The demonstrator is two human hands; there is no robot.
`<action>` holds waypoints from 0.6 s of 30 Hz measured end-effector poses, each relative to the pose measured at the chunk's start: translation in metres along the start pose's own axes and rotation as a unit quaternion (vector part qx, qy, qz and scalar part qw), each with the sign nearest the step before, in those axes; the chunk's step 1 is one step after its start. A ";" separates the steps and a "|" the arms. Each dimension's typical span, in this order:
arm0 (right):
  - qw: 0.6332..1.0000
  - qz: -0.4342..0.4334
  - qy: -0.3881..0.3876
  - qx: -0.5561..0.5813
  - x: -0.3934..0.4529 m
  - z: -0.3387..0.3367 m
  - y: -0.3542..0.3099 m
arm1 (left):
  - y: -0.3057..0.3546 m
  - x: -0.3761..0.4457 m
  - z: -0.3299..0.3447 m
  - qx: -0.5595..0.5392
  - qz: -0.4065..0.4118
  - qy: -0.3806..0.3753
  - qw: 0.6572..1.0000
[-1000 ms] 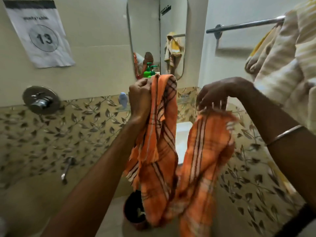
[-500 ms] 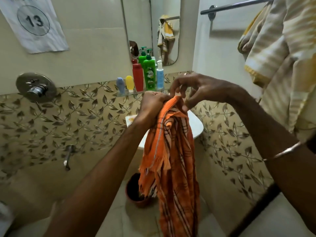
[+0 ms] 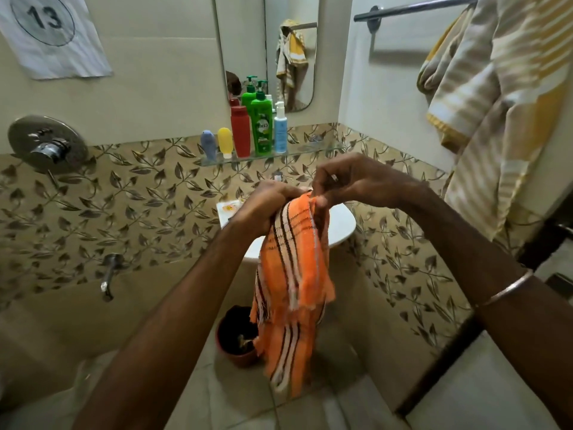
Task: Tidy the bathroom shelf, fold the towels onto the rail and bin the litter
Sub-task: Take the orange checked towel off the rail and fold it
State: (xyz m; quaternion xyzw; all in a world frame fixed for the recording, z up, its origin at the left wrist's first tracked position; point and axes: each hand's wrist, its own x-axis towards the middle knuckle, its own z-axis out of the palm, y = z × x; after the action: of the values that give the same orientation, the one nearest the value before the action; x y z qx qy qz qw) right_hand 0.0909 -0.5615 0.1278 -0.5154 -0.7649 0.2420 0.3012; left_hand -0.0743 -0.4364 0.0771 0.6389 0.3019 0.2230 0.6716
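Observation:
An orange towel [image 3: 291,287] with dark and white stripes hangs folded lengthwise in front of me. My left hand [image 3: 263,209] grips its top fold. My right hand [image 3: 350,181] pinches the same top edge from the right, touching the left hand. A chrome towel rail [image 3: 412,7] runs along the right wall at the top, with a beige and yellow striped towel [image 3: 502,97] draped over its right part. A glass shelf [image 3: 310,150] under the mirror carries several bottles in a row, among them a green one [image 3: 262,125] and a red one [image 3: 240,131].
A brown bin [image 3: 235,336] stands on the floor below the towel, with dark contents. A white washbasin [image 3: 338,225] sits behind my hands, a small packet [image 3: 228,209] on its left edge. A shower mixer [image 3: 46,144] and tap [image 3: 108,274] are on the left wall.
My hands have come together, bringing the two towel ends into one fold that now hangs narrower. The hands and towel have dropped lower, uncovering the shelf bottles.

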 end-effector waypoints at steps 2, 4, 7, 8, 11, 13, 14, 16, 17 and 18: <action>0.997 0.025 0.020 0.068 -0.004 0.006 0.006 | -0.012 0.002 -0.002 0.060 0.014 0.013 0.998; 0.989 0.052 0.045 0.135 -0.007 0.015 0.013 | -0.024 0.002 -0.005 0.176 0.038 0.035 0.983; 0.989 0.087 0.057 0.107 -0.010 0.028 0.025 | -0.043 -0.001 -0.007 0.350 0.046 0.098 0.931; 0.992 0.091 0.057 0.061 -0.010 0.033 0.029 | -0.049 -0.003 -0.006 0.378 0.068 0.127 0.915; 0.992 0.106 0.063 -0.039 -0.009 0.049 0.037 | -0.064 -0.014 0.007 0.279 0.195 0.197 0.920; 0.989 0.121 0.071 -0.055 -0.009 0.060 0.041 | -0.068 -0.027 0.018 0.182 0.239 0.184 0.936; 0.987 0.126 0.076 -0.061 -0.010 0.065 0.043 | -0.073 -0.033 0.024 0.157 0.243 0.170 0.942; 0.985 0.124 0.096 -0.069 -0.012 0.074 0.045 | -0.086 -0.046 0.036 0.132 0.227 0.156 0.952; 0.984 0.123 0.107 -0.065 -0.013 0.078 0.047 | -0.093 -0.052 0.042 0.122 0.212 0.156 0.957; 0.983 0.127 0.117 -0.056 -0.015 0.081 0.048 | -0.100 -0.056 0.046 0.106 0.200 0.159 0.961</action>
State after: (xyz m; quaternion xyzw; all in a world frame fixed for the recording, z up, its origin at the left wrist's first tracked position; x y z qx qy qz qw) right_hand 0.0679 -0.5635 0.0351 -0.6493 -0.6651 0.1725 0.3261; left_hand -0.0915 -0.5164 -0.0150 0.7104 0.2926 0.4177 0.4850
